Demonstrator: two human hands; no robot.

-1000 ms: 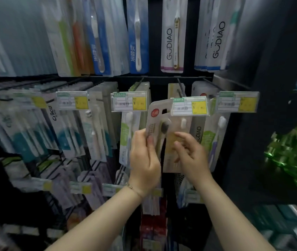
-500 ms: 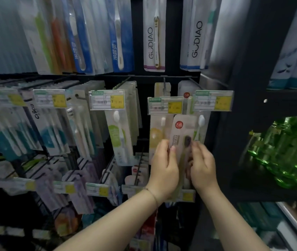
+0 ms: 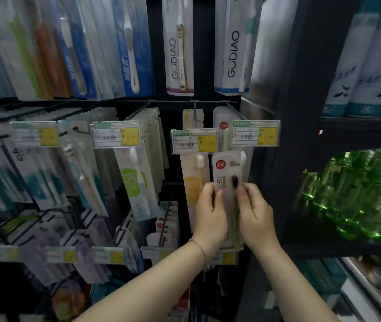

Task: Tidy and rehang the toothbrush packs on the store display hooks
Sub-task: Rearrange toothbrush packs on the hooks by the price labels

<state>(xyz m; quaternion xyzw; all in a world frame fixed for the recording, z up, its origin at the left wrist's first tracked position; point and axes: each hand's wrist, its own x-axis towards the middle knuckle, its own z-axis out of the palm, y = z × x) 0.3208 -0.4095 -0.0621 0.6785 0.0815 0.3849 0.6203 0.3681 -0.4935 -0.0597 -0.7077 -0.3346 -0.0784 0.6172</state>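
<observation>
Held upright near the right end of the middle row, just below a glossy yellow-and-white price tag (image 3: 255, 133): flat frosted toothbrush pack (image 3: 227, 168), rounded corners, round red logo, dark bristles behind clear plastic. Gripped along its left edge by the left hand (image 3: 210, 214), fingers curled behind, thumb on the front. Pinched at the right edge by the right hand (image 3: 254, 214). Further right, shiny green bottles (image 3: 356, 194) on a dark shelf.
</observation>
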